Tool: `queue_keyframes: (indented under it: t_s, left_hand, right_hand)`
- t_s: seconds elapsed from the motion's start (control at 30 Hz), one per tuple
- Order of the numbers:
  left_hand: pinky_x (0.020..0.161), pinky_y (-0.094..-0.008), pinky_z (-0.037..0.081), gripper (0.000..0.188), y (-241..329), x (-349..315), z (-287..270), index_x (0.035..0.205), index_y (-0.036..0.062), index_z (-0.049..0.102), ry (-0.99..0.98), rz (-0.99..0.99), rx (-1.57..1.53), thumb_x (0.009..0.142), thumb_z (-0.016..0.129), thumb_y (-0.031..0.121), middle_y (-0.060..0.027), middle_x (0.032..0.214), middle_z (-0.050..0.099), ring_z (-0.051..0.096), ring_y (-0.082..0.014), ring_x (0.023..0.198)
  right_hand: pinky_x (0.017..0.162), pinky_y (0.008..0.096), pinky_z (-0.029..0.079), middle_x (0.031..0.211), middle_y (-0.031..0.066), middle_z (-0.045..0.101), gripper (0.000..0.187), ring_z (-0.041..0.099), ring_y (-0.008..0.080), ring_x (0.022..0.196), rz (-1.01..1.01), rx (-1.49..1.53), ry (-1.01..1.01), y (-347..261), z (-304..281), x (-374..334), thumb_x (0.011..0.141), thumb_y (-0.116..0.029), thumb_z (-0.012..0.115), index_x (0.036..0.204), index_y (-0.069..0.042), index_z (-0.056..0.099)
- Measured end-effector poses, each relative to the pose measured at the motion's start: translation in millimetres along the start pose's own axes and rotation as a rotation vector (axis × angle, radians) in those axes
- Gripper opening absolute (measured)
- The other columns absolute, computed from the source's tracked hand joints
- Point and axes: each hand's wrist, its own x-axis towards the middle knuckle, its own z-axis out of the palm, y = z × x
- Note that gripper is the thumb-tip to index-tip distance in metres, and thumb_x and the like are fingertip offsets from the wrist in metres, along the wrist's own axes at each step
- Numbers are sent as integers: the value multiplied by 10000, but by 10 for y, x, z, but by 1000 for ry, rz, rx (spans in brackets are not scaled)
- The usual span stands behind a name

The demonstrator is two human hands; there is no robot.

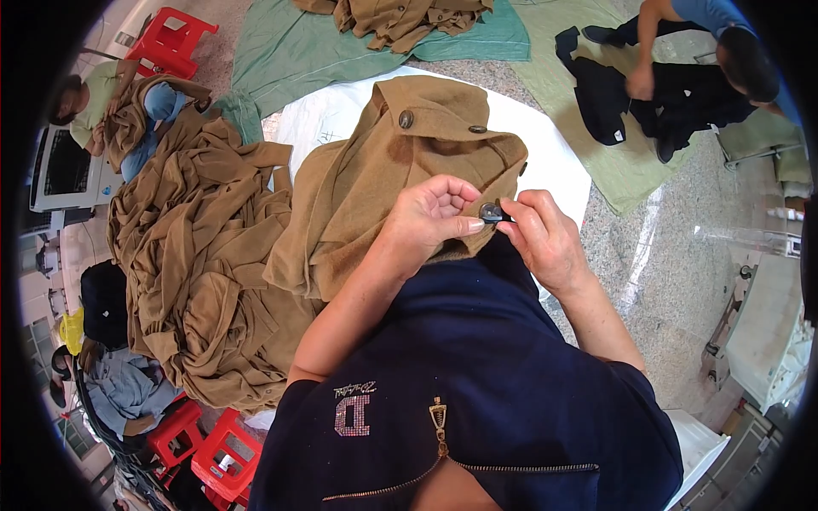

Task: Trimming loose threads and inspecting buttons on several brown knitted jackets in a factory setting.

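A brown woolly coat point(349, 196) lies bunched across my lap, with dark round buttons along its edge. My left hand point(430, 217) has its fingers curled and its thumb pressed at the rim of one dark button point(489, 211). From the other side my right hand point(547, 238) pinches a small black tool point(501, 219) between thumb and fingers, its tip against that button. Most of the tool is hidden in the fingers, so its exact kind does not show. Another button point(406, 119) sits farther up the coat.
A large heap of brown garments point(204, 281) lies at my left, and more brown garments point(409, 21) lie on a green sheet point(281, 51) ahead. Co-workers handle garments at far left and far right. Red stools point(226, 456) stand at lower left; a white wheeled cart point(767, 341) is at right.
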Motion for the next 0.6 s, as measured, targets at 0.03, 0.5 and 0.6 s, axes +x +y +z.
queue_keyframes:
  t_s: [0.03,0.5,0.6]
  left_hand:
    - [840,-257,517,338,-3,4,-3,1092,-36,573,-3,-1,0,780,673,-120,-75,1033,610,606,-137,964]
    - [834,-248,514,329,-40,38,-6,1076,-28,582,-3,-19,-22,776,682,-115,-63,1016,601,601,-130,942]
    - [837,-246,512,325,-43,65,-18,1073,-22,586,-5,-5,-26,776,682,-114,-56,1012,599,600,-124,933]
  right_hand:
    - [659,351,529,932,110,574,291,620,275,817,-46,-29,14,11,8,0,750,-87,754,994,3,623]
    - [602,349,530,888,105,582,238,629,266,770,-49,-12,83,159,129,-74,761,-73,744,955,-5,625]
    - [583,360,528,901,110,578,228,632,272,774,39,41,83,222,120,-86,785,-78,737,972,-13,623]
